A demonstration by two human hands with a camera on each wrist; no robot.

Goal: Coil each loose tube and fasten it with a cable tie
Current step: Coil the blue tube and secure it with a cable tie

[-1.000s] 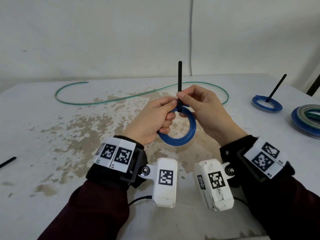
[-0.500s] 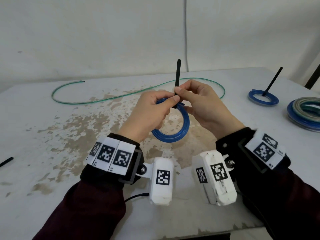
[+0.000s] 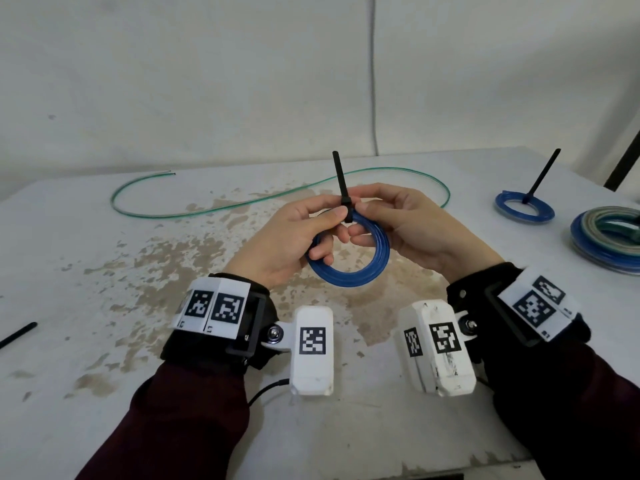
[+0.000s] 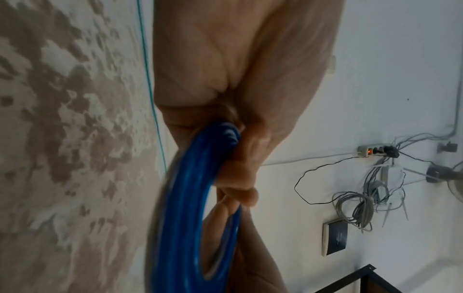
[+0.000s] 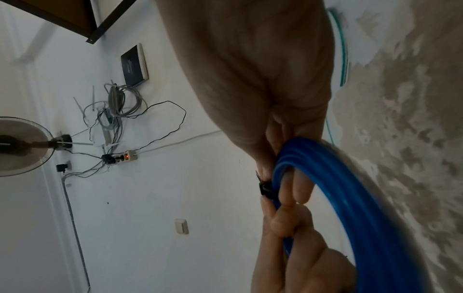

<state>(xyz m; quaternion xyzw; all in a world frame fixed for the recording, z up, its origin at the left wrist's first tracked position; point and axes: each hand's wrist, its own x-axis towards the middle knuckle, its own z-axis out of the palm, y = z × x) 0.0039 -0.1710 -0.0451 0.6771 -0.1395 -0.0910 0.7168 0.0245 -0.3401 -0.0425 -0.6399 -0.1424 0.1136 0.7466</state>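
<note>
While both hands hover above the stained white table (image 3: 104, 341), they share one blue tube coil (image 3: 349, 277) held up between them. The left hand (image 3: 287, 240) grips the coil's left side, its fingers curled round the loops and its thumb pressed near the top; the left wrist view shows the same coil (image 4: 185, 198) passing through that curled grasp. The right hand (image 3: 408, 230) pinches the top of the coil from the right, thumb and fingers closing on it beside the black cable tie (image 3: 341, 181), whose free tail stands nearly upright above the fingertips. From the right wrist view the tie's small black head (image 5: 267, 189) sits against the blue loops (image 5: 350, 198), right at the fingers.

Far behind the hands, a loose green tube (image 3: 242, 199) lies uncoiled in a long curve across the table. At the far right rests a tied blue coil (image 3: 524, 207) with its own black tail slanting upward, and just nearer, at the right edge, a larger bundle of blue and greenish tube (image 3: 609, 237). Another black cable tie (image 3: 17, 336) lies at the left edge.
</note>
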